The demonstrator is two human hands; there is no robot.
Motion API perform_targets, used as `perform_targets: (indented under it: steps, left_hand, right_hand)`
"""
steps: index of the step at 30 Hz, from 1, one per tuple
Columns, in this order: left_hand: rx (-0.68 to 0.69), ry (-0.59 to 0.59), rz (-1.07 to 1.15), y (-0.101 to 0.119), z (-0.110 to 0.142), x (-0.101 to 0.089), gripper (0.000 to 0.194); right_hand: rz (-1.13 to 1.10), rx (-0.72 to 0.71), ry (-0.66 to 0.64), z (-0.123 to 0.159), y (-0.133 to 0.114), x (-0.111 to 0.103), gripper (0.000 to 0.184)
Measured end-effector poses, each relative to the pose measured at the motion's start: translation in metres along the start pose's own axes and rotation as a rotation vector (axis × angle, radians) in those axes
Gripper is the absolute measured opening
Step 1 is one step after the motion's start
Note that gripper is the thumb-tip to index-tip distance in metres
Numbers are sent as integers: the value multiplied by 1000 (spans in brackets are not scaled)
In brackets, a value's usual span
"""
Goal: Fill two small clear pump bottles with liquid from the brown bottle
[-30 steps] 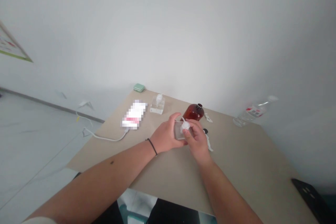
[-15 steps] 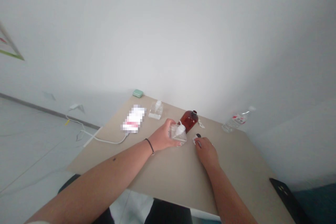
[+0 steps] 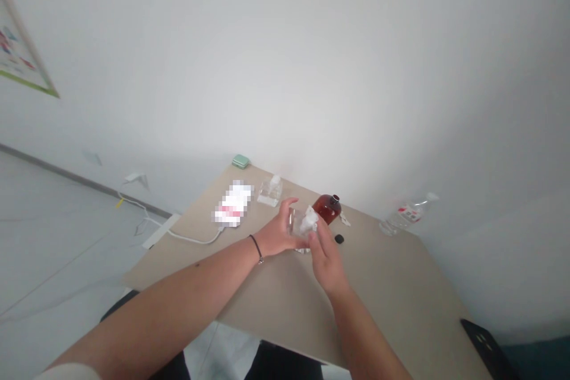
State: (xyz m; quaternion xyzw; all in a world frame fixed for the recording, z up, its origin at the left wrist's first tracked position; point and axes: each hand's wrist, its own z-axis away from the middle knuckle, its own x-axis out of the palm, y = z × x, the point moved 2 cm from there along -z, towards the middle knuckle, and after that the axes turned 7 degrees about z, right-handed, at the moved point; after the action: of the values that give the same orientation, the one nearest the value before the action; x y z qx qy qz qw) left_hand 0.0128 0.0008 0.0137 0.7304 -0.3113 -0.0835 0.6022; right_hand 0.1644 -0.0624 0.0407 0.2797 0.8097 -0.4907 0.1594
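Observation:
My left hand [image 3: 276, 236] is wrapped round a small clear square bottle [image 3: 294, 221], holding it over the middle of the table. My right hand [image 3: 328, 258] pinches a crumpled white tissue [image 3: 310, 219] against the bottle's top and right side. The tissue and fingers hide most of the bottle's white top. Just behind the hands, an uncapped amber bottle [image 3: 326, 208] stands on the table. A small black cap [image 3: 339, 238] lies right of my right hand.
A second clear bottle with a white top [image 3: 269, 193] stands behind, beside a lit phone [image 3: 233, 204] on a white cable [image 3: 191, 240]. Near the wall are a green case [image 3: 241, 161], another tissue scrap [image 3: 345, 219] and a clear labelled bottle [image 3: 409, 212]. A black object [image 3: 483, 341] sits at the right edge.
My right hand left the clear bottle's top, took hold of the tissue beside the black cap, and brought it back left to the bottle. My left hand has kept holding the bottle.

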Motion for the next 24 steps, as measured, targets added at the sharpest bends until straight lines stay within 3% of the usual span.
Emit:
perform_targets:
  steps: [4,8,10,12,15,17,18,20,21,24]
  left_hand:
    - [-105,-113,205,2,2,4,120]
    - [-260,-182,428,-4,0,3,124]
    - [-280,-175,472,-7,-2,0,123]
    - [-242,-105,488,-8,-5,-1,117]
    - [-84,56,399,-8,-6,2,89]
    - [16,111,263,-7,-4,9,69]
    - [41,91,218,-7,-2,14,69]
    - [67,28,154,-7,0,21,92]
    - [66,41,100,-8,1,23,95]
    - [-4,62,58,-10,3,21,85]
  right_hand:
    - [-148,44,-55,-13,4,-6,41]
    - [-364,145,-182,-17,12,-5,47]
    - [-444,166,-222,-13,18,1,48]
    - [-479,178,-151,-10,24,7,46]
    - [-427,185,75,-8,31,11,41]
    - [-364,178,153,-9,31,12,40]
    - [-339,171,166,-9,30,11,39]
    - [-300,135,155,-10,27,8,38]
    - [-285,107,138,-10,25,7,38]
    - [-281,46,66,-10,24,2,38]
